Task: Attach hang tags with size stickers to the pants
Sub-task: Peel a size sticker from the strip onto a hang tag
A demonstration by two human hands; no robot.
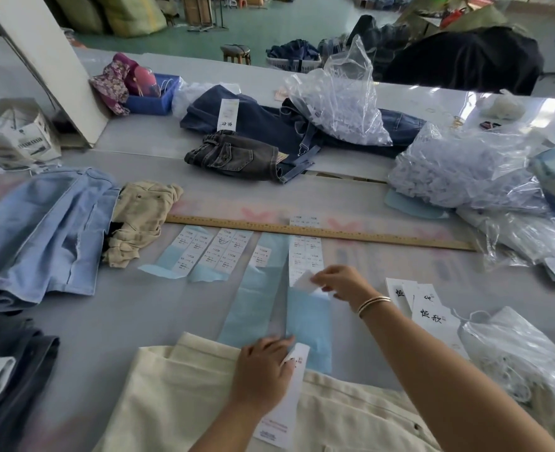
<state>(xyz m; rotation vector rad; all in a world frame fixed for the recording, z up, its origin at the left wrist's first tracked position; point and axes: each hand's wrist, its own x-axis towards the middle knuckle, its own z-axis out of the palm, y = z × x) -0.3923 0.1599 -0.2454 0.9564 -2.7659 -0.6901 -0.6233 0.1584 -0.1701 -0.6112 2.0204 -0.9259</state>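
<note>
Right hand: the right hand point(336, 282) reached out over the table and pinched a small white size sticker point(305, 282) between thumb and fingertips, at the lower end of the printed part of a sticker sheet point(308, 308); thin metal bangles point(372, 305) circled the wrist.
Left hand: the left hand point(263, 370) lay on a long white hang tag point(289, 396), fingers curled over its upper part and pressing it down; whether the thumb gripped under the card could not be told.
Hang tag: a narrow, stiff paper strip with small print near its lower end, lying on the cream pants point(178, 396) at the near edge of the table.
Cream pants: heavy, ribbed woven cloth, spread flat, with stitched seams.
Sticker sheets: four long strips of glossy pale-blue backing, side by side, carrying white rectangular labels; the two on the right were mostly peeled bare.
Ruler: a long, yellow wooden ruler point(318, 231) lay across the table, over the far end of the right-hand strip.
Spare tags: a fanned stack of white tags point(426, 308) with black brush lettering, just right of the right forearm.
Other cloth: light-blue denim point(41, 236) and crumpled beige pants point(142, 216) at the left; dark jeans point(237, 154) further back.
Bags: crinkled clear plastic bags point(458, 171) at the right.
</note>
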